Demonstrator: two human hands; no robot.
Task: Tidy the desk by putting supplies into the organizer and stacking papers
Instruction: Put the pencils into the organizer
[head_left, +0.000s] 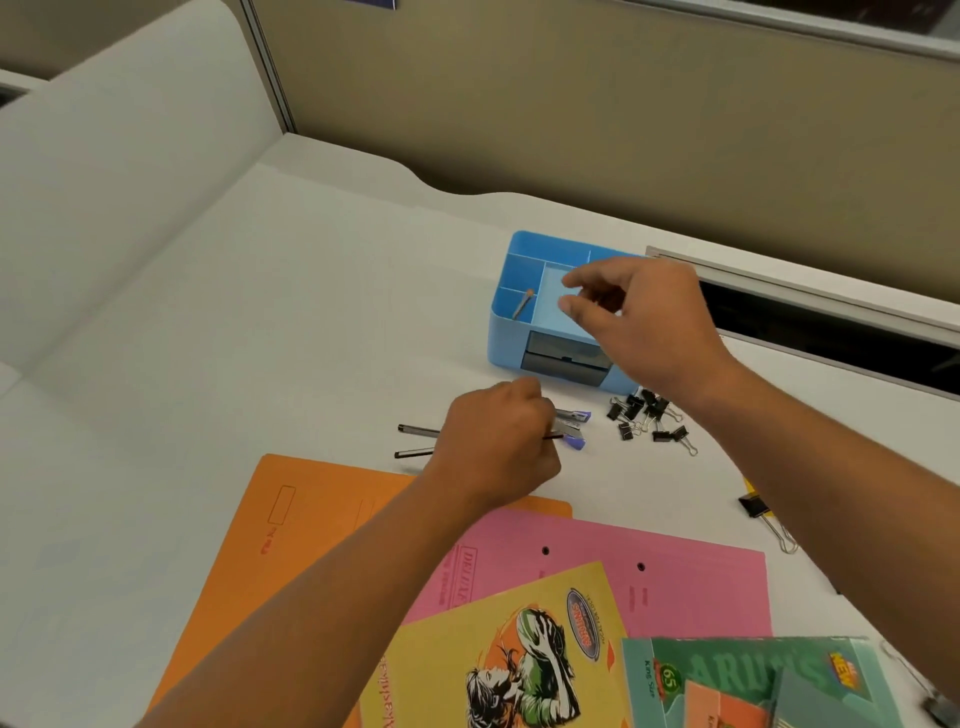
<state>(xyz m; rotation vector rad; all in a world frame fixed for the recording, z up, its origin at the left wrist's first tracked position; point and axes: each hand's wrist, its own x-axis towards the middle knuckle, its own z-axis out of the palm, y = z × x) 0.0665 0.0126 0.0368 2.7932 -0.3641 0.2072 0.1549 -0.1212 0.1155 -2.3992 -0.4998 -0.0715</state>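
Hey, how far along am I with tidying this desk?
Barely started. Done: one pen lies in the blue organizer. In hand: your left hand grips the pens on the desk; your right hand hovers over the organizer. Left: the binder clips, and the folders and notebooks, spread unstacked.

Blue organizer (503, 335) upright; pens (415, 430) & binder clips (644, 415) lie just in front.

Both forearms are seen bare from wrist upward; the left hand (493, 441) is shown just before the organizer (500, 335), the right hand (649, 322) above it
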